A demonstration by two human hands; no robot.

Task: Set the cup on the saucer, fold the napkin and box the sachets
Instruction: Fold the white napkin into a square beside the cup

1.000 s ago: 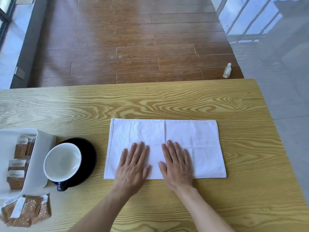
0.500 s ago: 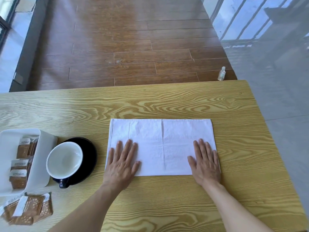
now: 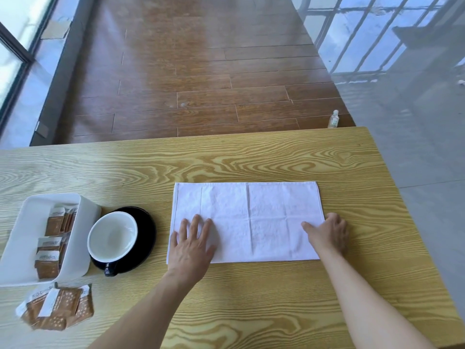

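napkin [image 3: 247,220]: white
cup [image 3: 112,236]: white inside (dark handle)
saucer [image 3: 147,231]: black
sachets [image 3: 59,309]: brown, white-dotted
table [image 3: 251,159]: yellow, wood-grained

napkin [image 3: 247,221]: white cloth, matt, faintly creased
table [image 3: 276,157]: pale wood, bold grain
cup [image 3: 112,236]: glossy white inside
saucer [image 3: 148,227]: glossy black
box [image 3: 27,222]: smooth white plastic
floor [image 3: 201,71]: brown wood planks, slight sheen

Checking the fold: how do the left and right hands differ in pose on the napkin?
The left hand lies flat, fingers spread, on the napkin near its left end; the right hand is curled at the right edge, seemingly gripping it. The left rests wholly on cloth; the right lies mostly off it. Both touch the napkin's near half.
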